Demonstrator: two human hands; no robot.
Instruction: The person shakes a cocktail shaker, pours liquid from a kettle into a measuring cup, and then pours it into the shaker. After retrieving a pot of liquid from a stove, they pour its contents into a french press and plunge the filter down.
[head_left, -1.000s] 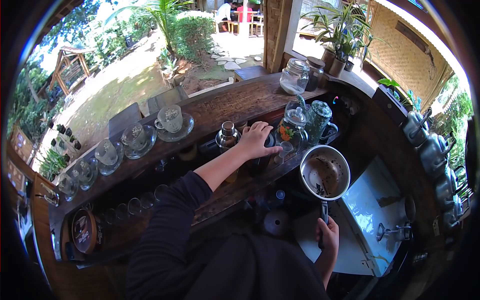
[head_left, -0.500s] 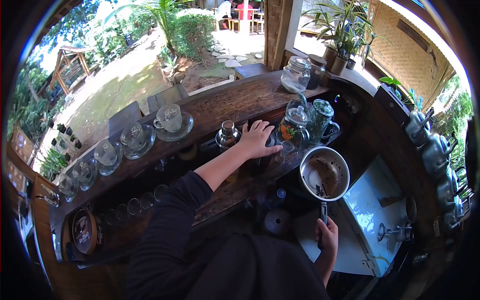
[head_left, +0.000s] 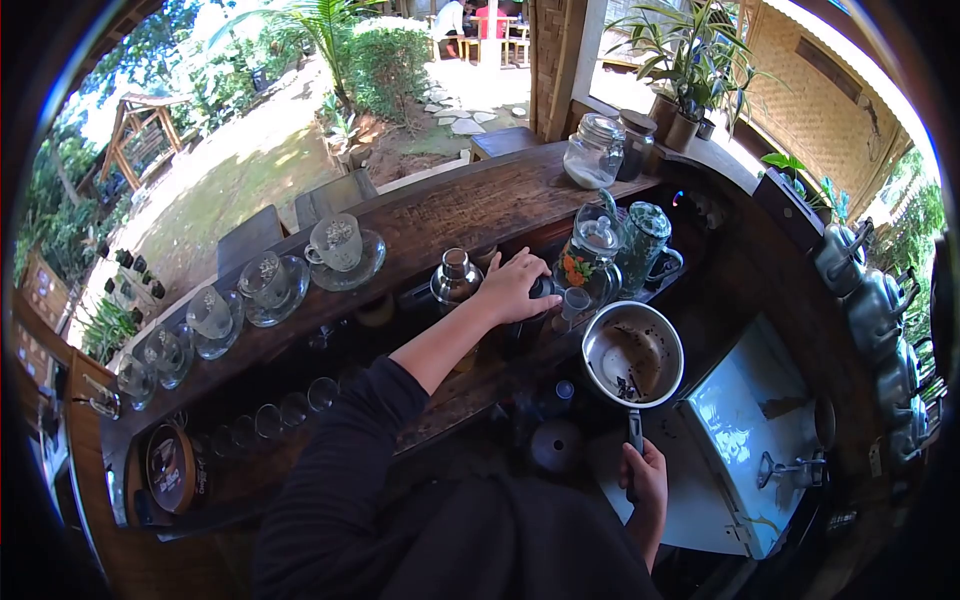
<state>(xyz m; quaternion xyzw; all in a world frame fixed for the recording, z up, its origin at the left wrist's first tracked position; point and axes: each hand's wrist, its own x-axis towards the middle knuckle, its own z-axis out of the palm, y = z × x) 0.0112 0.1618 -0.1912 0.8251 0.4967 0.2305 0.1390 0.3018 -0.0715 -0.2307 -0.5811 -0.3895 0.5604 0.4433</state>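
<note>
The saucepan [head_left: 632,355] has shifted left, its handle pointing toward the right hand [head_left: 642,478].

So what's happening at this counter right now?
A person stands behind a wooden bar counter. The right hand grips the handle of a metal saucepan holding dark residue, over the lower shelf. The left hand rests on a dark container beside a metal shaker and a glass teapot. Glass cups on saucers line the counter.

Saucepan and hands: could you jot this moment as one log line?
right hand: grips saucepan handle, pan holds dark residue | left hand: on dark container beside glass teapot | counter: row of glass cups on saucers
</note>
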